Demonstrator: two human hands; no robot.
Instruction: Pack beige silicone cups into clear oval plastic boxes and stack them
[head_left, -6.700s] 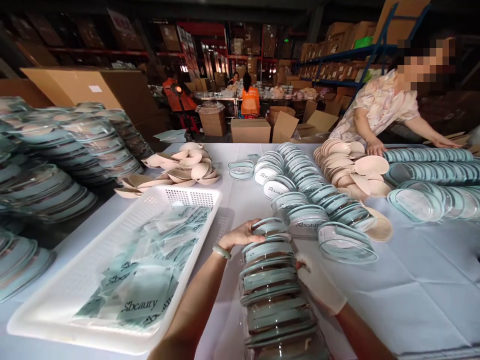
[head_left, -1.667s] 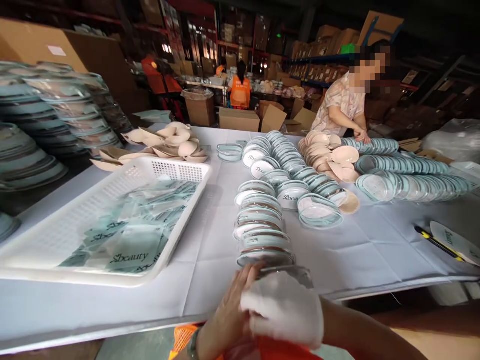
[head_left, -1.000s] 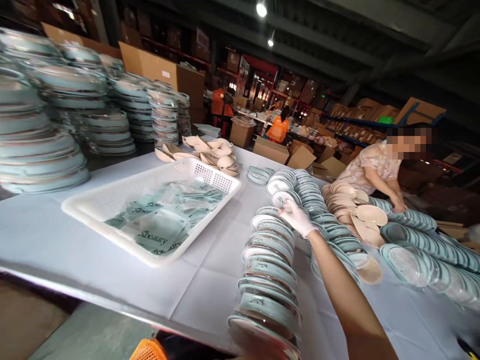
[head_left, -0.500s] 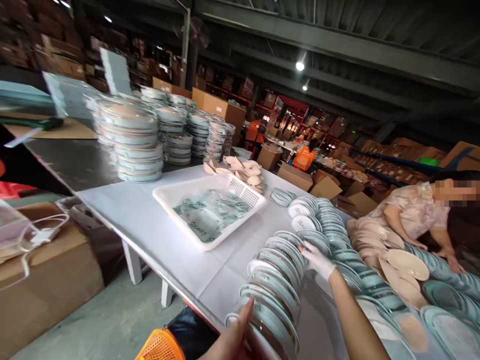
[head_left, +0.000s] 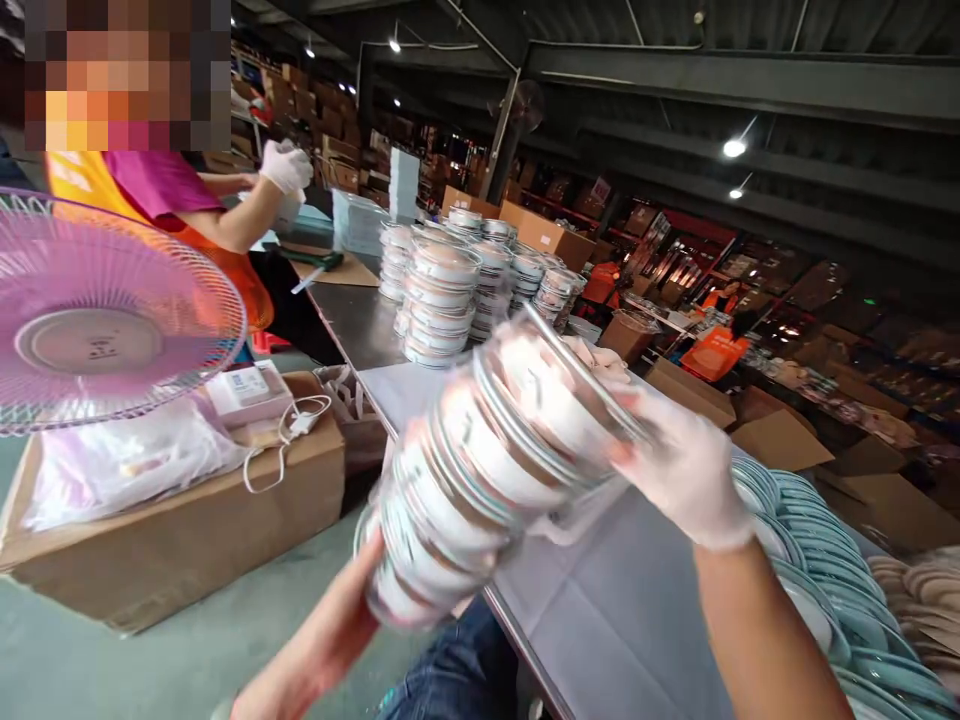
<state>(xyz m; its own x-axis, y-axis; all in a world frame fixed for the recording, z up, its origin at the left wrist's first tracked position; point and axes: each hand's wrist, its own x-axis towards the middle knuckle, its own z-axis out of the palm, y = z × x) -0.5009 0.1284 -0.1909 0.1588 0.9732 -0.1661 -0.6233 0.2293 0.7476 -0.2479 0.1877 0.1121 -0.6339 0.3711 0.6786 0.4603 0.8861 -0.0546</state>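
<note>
Far left, a pink fan point(head_left: 105, 340), and just beside it a brown carton point(head_left: 180, 545) with a plastic bag point(head_left: 131, 468), a small white box point(head_left: 251, 392) and a looped white cable point(head_left: 289, 430) on top; its inside is out of sight. Above it, a co-worker's gloved hand point(head_left: 285, 168), and what it holds can't be told. Now the left hand point(head_left: 341, 615), bare, fingers curled round the lower end of a column of clear packs point(head_left: 472, 470)! Behind, stacked packs point(head_left: 442, 290) stand tall on a dark table point(head_left: 349, 320), something beige showing through the clear walls. Centre stage, that column is up in the air by the pale table point(head_left: 607, 610), tilted, pressed lengthwise between both hands; pale bands and beige contents, badly blurred. And the right hand point(head_left: 679, 465), white-gloved, clamps the upper end, thumb and fingers closed on it. On to the right: open cartons point(head_left: 780, 440), flaps out, insides hidden from here; rows of aqua-rimmed packs point(head_left: 821, 560), closely nested; and at the far edge, loose beige cups point(head_left: 919, 590), overlapping in a heap.
</note>
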